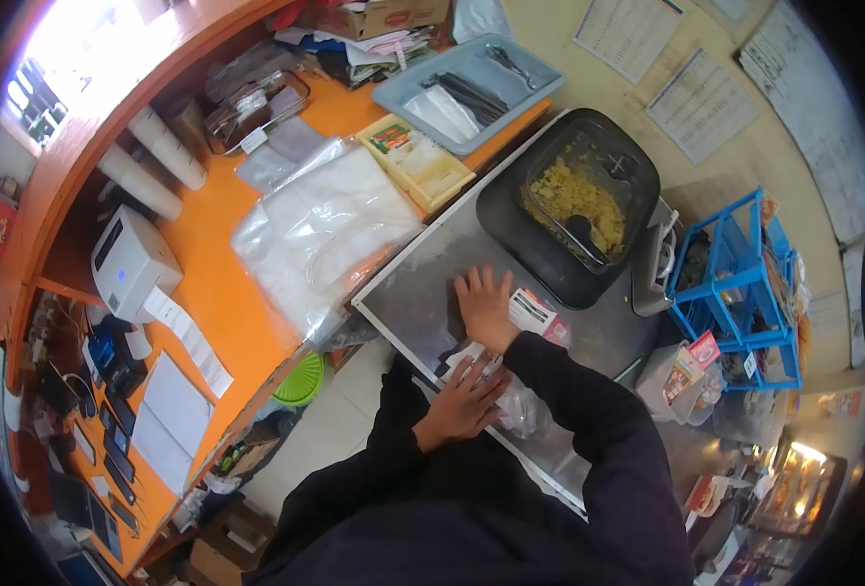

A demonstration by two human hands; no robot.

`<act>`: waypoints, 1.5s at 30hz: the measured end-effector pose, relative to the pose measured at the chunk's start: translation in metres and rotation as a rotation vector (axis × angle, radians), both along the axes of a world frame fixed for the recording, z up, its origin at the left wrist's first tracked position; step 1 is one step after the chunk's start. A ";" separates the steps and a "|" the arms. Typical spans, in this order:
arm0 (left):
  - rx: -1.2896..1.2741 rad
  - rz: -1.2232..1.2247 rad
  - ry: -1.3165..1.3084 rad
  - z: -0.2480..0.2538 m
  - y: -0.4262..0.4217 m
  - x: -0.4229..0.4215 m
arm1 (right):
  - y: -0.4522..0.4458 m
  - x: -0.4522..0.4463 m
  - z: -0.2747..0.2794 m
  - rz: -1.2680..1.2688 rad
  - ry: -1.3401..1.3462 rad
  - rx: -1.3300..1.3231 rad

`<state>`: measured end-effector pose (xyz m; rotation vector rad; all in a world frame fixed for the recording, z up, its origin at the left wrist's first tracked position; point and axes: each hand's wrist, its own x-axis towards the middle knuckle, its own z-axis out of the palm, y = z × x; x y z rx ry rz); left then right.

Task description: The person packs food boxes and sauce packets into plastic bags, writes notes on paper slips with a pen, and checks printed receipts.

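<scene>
On the metal counter (422,264), my right hand (488,311) lies flat with its fingers spread, palm down. Beside its wrist is a packet with a pink and white label (538,314), partly covered by the sleeve. Nearer to my body, my left hand (464,402) is stretched out at the counter's edge, fingers apart, over white and clear plastic. A crumpled clear plastic bag (520,408) is next to it. What lies under the left palm is hidden.
A black container of yellow food (574,205) with a dark-handled utensil stands beyond my hands. Clear plastic bags (315,244) lie on the orange counter (222,293), near a blue cutlery tray (393,93). A blue rack (730,283) stands right; a white printer (131,264) stands left.
</scene>
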<state>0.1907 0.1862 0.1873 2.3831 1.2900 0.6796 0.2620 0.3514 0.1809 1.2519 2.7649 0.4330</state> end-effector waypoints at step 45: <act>-0.321 1.201 -1.365 -0.018 -0.082 -0.394 | -0.093 -0.350 -0.086 -0.233 1.180 -1.718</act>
